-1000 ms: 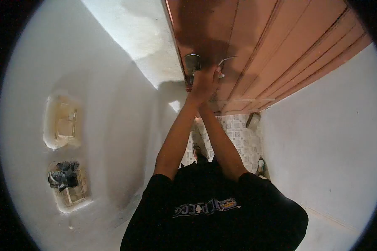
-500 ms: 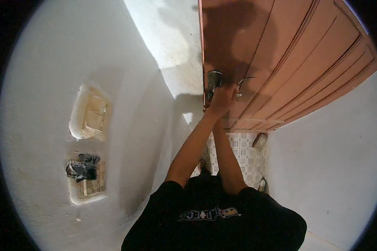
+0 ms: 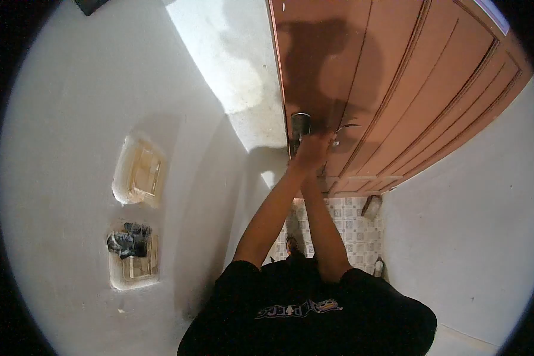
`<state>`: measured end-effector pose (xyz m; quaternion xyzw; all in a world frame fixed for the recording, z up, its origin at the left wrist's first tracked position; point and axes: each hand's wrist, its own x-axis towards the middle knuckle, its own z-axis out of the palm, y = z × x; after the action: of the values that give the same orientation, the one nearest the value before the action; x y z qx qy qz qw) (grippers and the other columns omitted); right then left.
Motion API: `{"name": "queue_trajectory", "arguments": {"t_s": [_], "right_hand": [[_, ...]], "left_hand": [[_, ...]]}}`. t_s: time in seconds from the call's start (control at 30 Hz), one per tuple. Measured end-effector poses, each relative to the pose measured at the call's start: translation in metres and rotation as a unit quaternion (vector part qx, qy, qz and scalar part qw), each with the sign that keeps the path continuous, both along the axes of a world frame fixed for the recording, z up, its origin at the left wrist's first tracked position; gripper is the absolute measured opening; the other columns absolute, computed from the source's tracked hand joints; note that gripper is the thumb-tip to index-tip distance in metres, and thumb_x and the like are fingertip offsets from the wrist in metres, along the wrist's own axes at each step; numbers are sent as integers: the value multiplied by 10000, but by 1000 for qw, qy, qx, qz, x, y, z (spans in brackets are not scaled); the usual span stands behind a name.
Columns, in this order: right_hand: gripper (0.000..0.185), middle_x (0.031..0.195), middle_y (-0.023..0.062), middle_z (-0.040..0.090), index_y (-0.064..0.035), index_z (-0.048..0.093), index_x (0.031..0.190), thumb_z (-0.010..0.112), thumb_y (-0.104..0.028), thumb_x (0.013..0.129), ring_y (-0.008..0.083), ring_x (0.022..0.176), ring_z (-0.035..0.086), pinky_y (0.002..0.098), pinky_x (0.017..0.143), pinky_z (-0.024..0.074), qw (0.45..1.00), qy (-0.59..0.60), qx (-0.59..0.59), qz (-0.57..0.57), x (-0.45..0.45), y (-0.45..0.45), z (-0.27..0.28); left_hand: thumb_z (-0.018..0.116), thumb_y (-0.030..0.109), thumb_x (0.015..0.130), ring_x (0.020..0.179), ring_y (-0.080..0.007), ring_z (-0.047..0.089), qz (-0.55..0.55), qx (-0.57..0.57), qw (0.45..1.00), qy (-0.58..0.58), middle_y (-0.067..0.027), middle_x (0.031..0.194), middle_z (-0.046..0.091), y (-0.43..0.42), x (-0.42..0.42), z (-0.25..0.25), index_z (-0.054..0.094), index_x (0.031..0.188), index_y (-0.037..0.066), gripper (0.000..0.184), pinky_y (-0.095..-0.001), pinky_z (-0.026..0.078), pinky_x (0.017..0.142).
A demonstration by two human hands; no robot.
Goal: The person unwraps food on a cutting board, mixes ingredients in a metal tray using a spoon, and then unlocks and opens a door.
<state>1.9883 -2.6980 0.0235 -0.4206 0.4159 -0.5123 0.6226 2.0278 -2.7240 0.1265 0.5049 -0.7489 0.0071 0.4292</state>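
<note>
A brown wooden door (image 3: 391,89) stands ahead of me, with a dark metal lock plate (image 3: 301,123) near its left edge. My left hand (image 3: 314,149) is closed just below and to the right of that plate, fingers bent round something I cannot make out. From its far side sticks a small piece with a thin curved metal end (image 3: 347,126) and a pale tip. My right forearm (image 3: 323,222) reaches up to the same spot. My left wrist covers my right hand, so its fingers are hidden.
On the white wall to the left are two recessed switch boxes (image 3: 139,169); the lower one carries black tape (image 3: 129,240). Another white wall (image 3: 457,196) closes in on the right. Below lies a patterned tile floor (image 3: 344,225), with a block-like object (image 3: 371,206) by the door's foot.
My view has shifted a little, so the door, lock plate and hands sit slightly lower in the picture. Both hands stay together beside the lock plate.
</note>
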Motion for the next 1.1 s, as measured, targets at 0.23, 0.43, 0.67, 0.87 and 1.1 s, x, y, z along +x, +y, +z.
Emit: {"name": "queue_trajectory", "arguments": {"t_s": [0.23, 0.43, 0.67, 0.87, 1.1], "right_hand": [[632, 1342, 227, 457, -43, 471, 1337, 721, -364, 853, 393, 1240, 450, 540, 1051, 333, 1000, -6, 12, -9, -8, 16, -5], [631, 1341, 227, 457, -41, 469, 1336, 719, -366, 856, 392, 1237, 452, 542, 1048, 333, 1000, -12, 17, -16, -13, 12, -1], [630, 1340, 227, 456, -38, 467, 1335, 716, -369, 860, 391, 1232, 454, 544, 1046, 332, 1000, -11, 16, -23, -19, 10, 2], [629, 1339, 227, 455, -36, 465, 1334, 713, -371, 863, 390, 1229, 456, 546, 1043, 332, 999, -9, 18, -27, -20, 8, 2], [628, 1338, 227, 454, -34, 463, 1333, 710, -374, 867, 389, 1224, 459, 548, 1040, 332, 999, -4, 14, -35, -22, 3, 1]], "left_hand": [[588, 178, 925, 767, -396, 690, 42, 79, 995, -47, -205, 811, 684, -1, -6, 0, 630, 1105, 45, 228, -524, 554, 687], [577, 200, 939, 743, -411, 685, 51, 33, 998, -17, -223, 826, 687, 1, -8, 1, 638, 1083, 40, 223, -540, 549, 697], [579, 168, 916, 743, -410, 688, 47, 12, 999, 18, -226, 799, 680, 3, -10, 6, 646, 1047, 52, 187, -523, 554, 652], [566, 181, 935, 729, -406, 686, 58, -9, 998, -9, -216, 806, 680, 0, -10, 5, 645, 1055, 45, 198, -517, 560, 646], [546, 207, 962, 734, -402, 688, 68, 33, 997, -30, -210, 781, 666, 7, -9, 5, 649, 1058, 36, 221, -517, 559, 651]]}}
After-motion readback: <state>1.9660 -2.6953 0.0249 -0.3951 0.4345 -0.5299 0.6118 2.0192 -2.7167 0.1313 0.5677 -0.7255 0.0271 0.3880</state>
